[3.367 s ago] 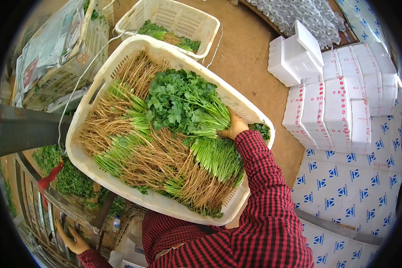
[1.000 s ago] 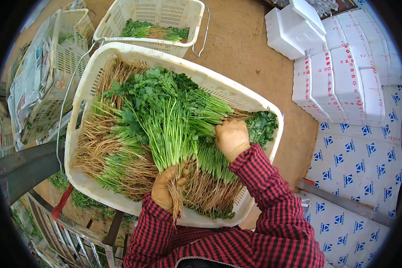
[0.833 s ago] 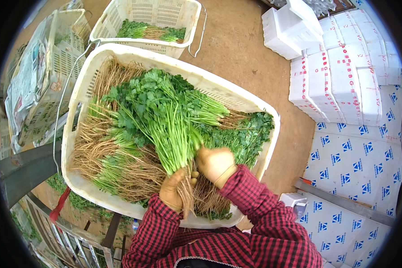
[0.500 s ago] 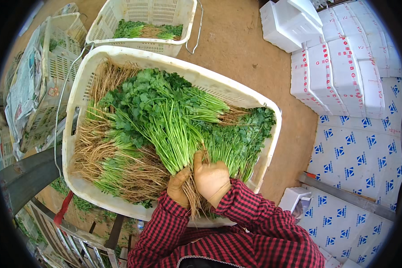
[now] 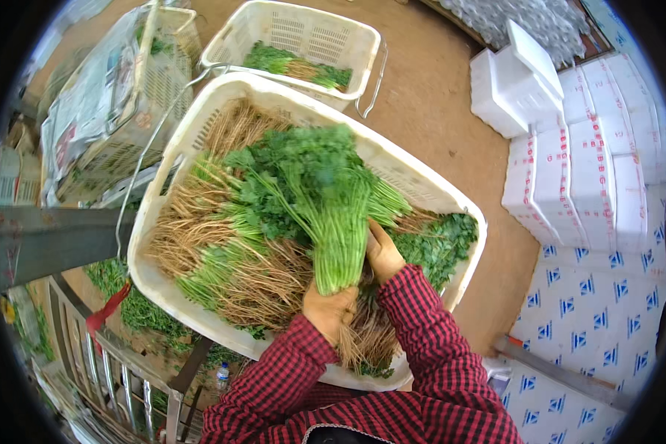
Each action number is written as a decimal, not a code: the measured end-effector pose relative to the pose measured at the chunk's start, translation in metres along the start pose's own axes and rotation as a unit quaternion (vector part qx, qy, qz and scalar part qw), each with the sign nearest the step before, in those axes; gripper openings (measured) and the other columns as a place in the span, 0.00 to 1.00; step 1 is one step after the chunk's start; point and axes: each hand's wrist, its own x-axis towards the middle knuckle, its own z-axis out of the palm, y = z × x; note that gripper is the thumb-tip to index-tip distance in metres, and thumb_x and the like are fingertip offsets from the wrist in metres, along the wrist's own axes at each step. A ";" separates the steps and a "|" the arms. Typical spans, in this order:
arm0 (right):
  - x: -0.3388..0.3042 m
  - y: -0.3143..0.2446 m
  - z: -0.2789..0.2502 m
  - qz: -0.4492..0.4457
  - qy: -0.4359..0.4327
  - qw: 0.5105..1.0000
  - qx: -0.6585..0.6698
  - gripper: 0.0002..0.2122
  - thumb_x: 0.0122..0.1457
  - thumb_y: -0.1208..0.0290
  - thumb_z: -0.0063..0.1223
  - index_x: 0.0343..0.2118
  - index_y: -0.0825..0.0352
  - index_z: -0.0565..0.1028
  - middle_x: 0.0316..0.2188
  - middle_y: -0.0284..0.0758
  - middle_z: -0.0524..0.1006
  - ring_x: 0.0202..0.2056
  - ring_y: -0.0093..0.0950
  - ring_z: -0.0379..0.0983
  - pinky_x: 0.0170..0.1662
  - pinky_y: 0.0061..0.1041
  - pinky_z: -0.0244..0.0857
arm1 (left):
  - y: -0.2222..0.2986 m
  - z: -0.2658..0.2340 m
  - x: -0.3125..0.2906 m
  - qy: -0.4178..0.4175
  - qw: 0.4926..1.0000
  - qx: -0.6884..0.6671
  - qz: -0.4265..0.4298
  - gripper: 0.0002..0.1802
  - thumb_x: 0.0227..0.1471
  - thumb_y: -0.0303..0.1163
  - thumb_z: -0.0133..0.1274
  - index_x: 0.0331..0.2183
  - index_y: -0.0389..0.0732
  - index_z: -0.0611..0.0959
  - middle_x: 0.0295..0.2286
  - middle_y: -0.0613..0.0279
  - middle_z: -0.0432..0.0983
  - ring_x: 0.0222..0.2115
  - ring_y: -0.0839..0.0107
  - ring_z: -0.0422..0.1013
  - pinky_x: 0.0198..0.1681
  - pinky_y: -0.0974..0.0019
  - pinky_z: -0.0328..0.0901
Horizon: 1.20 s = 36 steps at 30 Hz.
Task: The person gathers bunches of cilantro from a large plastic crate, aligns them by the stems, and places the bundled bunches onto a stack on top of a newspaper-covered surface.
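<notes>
L hand (image 5: 329,312) grips bunch (image 5: 331,214) nr roots (image 5: 350,342), prob. keeping leaves (image 5: 314,159) free; R hand (image 5: 384,253) at stems (image 5: 340,259), maybe steadying, grip unclear.

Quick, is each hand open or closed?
Left hand: closed around a bunch of leafy greens.
Right hand: beside the bunch, partly hidden; open or closed cannot be told.

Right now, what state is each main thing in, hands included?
Held bunch: stems gathered together, leaves blurred.
Left hand: closed around its lower stems.
Right hand: beside the stems, grip unclear.
Large crate: uncovered, loaded with rooted bunches.
Far crate: uncovered, partly filled.
White boxes: stacked.
White panel: tilted.
</notes>
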 end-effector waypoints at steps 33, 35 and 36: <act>-0.212 -0.157 0.291 -0.009 -0.174 0.965 0.195 0.35 0.71 0.64 0.48 0.74 0.64 0.45 0.57 0.43 0.74 0.40 0.26 0.79 0.37 0.21 0.76 | -0.044 -0.249 -0.248 -0.266 0.865 -0.321 0.278 0.26 0.57 0.31 0.62 0.54 0.34 0.74 0.37 0.54 0.79 0.21 0.76 0.65 0.18 0.76 0.57; -0.227 -0.154 0.306 0.044 -0.166 0.982 0.079 0.39 0.68 0.59 0.54 0.74 0.64 0.44 0.50 0.43 0.78 0.19 0.16 0.65 0.20 0.21 0.61 | -0.061 -0.264 -0.253 -0.177 0.887 -0.329 0.273 0.20 0.64 0.38 0.54 0.53 0.37 0.75 0.42 0.55 0.79 0.24 0.76 0.66 0.19 0.76 0.58; -0.223 -0.140 0.308 0.003 -0.159 0.986 0.053 0.40 0.68 0.58 0.54 0.74 0.65 0.44 0.53 0.45 0.76 0.25 0.20 0.71 0.26 0.22 0.66 | -0.067 -0.264 -0.252 -0.170 0.889 -0.314 0.286 0.20 0.64 0.39 0.54 0.51 0.37 0.76 0.42 0.55 0.79 0.24 0.76 0.66 0.20 0.75 0.59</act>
